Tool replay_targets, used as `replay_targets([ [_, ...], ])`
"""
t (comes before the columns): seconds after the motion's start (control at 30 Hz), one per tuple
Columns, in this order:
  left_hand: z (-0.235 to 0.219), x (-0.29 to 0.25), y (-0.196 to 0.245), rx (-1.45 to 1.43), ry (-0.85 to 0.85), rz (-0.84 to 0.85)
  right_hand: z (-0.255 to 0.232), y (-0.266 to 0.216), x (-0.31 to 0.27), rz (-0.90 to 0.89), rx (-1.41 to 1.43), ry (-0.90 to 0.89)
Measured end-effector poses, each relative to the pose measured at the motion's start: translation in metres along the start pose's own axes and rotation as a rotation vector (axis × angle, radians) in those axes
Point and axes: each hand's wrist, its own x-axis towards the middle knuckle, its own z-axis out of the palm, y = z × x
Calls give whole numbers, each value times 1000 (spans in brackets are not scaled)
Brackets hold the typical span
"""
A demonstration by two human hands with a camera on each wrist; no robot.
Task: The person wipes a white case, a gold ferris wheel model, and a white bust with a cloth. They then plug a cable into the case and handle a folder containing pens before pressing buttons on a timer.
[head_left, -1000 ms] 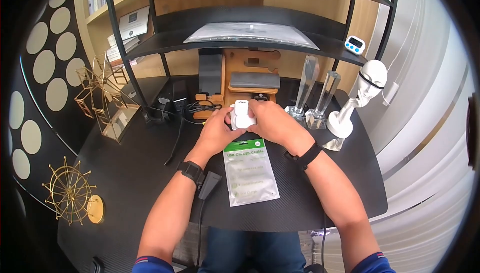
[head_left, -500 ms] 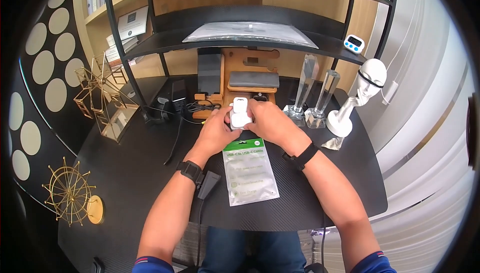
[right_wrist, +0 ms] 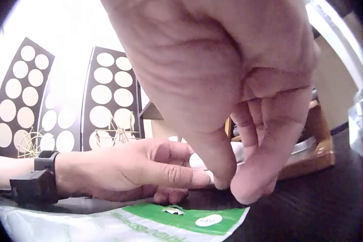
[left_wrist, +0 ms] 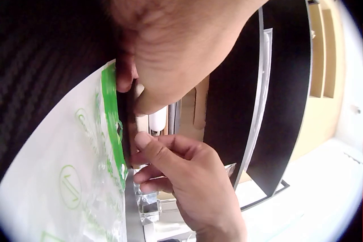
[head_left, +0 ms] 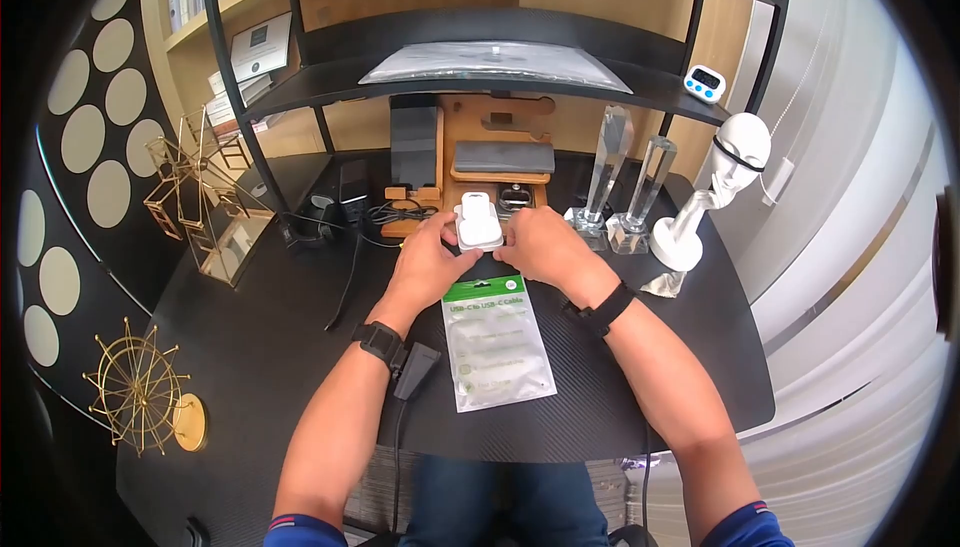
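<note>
A small white plastic case (head_left: 479, 229), with a rounded white piece on a flatter base, sits at the back middle of the desk before the wooden stand. My left hand (head_left: 425, 265) holds its left side, thumb at the near edge and fingers along the side. On the other side my right hand (head_left: 553, 248) pinches the right edge with thumb and fingertips. In the right wrist view, the hands partly hide the white case (right_wrist: 209, 161). Just in front of both hands lies a clear and green USB-C cable bag (head_left: 498, 347).
Behind the case stands a wooden stand (head_left: 455, 197) with dark devices; coiled black cable (head_left: 400, 214) lies to its left. Two crystal trophies (head_left: 640, 197) and a white head figurine (head_left: 705, 192) are right. Gold wheel ornaments (head_left: 140, 387) stand left. A shelf (head_left: 320, 77) overhangs the back.
The white case shows more fully now, as my right fingers have shifted from over its upper right side to its lower right edge. My left hand stays at its side.
</note>
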Motion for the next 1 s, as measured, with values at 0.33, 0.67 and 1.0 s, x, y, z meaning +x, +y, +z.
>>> replay_targets([
  [0.33, 1, 5, -12, -29, 34, -5, 18, -1, 3, -8, 46, 129],
  [0.67, -3, 5, -10, -49, 21, -59, 10, -3, -1, -21, 58, 149],
  [1.0, -6, 1, 2, -119, 18, -94, 3, -9, -2, -75, 40, 107],
])
